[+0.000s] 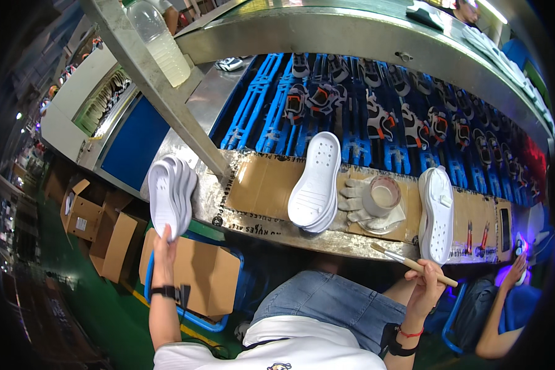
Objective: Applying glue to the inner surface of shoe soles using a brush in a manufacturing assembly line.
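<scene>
- White shoe soles, nested in a left stack (166,191), stand tilted at the left end of the metal bench (206,194); whether the bench bears them cannot be told.
- The person's left hand (163,248) meets the lower end of that stack, one digit laid on the top sole; the other fingers are largely hidden, so how tightly they close cannot be told.
- The right hand (424,293) has its fingers bent and pinching a paintbrush (406,261) by its wooden handle; the bristles point left, near the bench's front edge.
- Just above the right hand is a right stack (438,225) of white soles, with a small white piece near its upper end.
- Between the two hands, a middle stack (314,179) of white soles with perforated toe ends lies on brown cardboard (262,185).
- Beside it, pale work gloves (353,203) lie next to and below a round cup (368,205) holding whitish liquid.
- Two orange-handled tools (485,235) lie farther right on the cardboard.
- Behind the bench, blue conveyor bars (271,105) carry rows of grey, black and orange sneakers (379,120).
- A clear bottle (166,55) stands behind the slanting metal post (157,83).
- At the far right, a co-worker's hand (516,271) is raised.
</scene>
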`<state>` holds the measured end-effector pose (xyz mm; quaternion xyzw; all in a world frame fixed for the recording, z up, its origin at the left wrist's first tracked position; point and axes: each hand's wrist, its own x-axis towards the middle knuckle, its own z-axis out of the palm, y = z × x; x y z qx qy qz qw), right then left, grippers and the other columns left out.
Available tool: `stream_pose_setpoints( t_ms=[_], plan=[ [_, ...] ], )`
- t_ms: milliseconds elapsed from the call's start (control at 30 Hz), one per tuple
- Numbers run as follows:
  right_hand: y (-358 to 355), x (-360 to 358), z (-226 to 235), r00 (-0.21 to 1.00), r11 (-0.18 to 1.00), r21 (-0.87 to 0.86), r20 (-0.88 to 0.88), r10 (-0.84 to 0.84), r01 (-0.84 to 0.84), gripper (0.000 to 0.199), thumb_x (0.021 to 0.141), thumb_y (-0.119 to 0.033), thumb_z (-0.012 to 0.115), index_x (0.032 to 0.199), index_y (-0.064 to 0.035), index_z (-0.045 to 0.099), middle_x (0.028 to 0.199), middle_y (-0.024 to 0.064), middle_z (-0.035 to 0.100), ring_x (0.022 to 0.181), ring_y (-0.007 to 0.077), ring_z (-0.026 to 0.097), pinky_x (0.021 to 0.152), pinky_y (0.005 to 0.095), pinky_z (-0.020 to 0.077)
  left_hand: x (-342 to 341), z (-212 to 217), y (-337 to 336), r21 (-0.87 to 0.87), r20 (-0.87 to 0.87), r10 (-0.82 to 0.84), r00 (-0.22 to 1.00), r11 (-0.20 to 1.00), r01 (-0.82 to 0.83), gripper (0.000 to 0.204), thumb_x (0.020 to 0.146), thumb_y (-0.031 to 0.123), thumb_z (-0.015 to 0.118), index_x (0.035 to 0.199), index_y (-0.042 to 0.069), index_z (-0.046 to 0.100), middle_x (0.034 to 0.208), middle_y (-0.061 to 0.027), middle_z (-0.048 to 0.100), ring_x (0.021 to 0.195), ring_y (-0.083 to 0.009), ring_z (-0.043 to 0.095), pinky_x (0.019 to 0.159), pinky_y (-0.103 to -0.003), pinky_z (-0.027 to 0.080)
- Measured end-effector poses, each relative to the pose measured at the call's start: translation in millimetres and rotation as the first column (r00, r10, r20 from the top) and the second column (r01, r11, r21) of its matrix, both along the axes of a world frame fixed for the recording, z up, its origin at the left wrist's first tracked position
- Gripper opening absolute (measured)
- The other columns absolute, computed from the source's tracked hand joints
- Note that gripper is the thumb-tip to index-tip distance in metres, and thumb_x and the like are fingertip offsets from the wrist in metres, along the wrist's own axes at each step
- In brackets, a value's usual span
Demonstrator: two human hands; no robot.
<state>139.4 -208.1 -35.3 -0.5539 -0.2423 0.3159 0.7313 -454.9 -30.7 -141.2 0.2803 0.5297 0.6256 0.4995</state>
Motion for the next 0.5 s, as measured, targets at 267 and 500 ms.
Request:
stream_pose_setpoints(
  t_ms=[267, 500],
  plan=[
    [10, -10, 2, 0.999, 0.999, -0.032, 0.019, 0.038, -0.037, 0.025, 0.09, -0.014, 0.053, 0.093, 0.0093, 0.062, 0.068, 0.0171, 0.064, 0.059, 0.0204, 0.063, 0.058, 0.0262, 0.049, 124, 27, -40, -0.02, 0.167, -0.198, 0.966, 0.979, 0.204, 0.039, 0.089, 0.015, 0.063, 0.123, 0.002, 0.05, 0.119, -0.009, 0.057, 0.113, -0.022, 0.054, 0.098, -0.042, 0.042],
    [1, -9, -4, 1.0, 1.0, -0.02, -0.004, 0.012, -0.012, 0.026, 0.09, -0.015, 0.053, 0.093, 0.0088, 0.062, 0.069, 0.0158, 0.065, 0.059, 0.0204, 0.064, 0.058, 0.0248, 0.0472, 164, 28, 26, -0.028, 0.067, -0.168, 0.983, 0.985, 0.17, 0.04, 0.087, 0.014, 0.065, 0.121, 0.0, 0.048, 0.119, -0.0106, 0.056, 0.11, -0.0247, 0.055, 0.094, -0.045, 0.045]
  ],
)
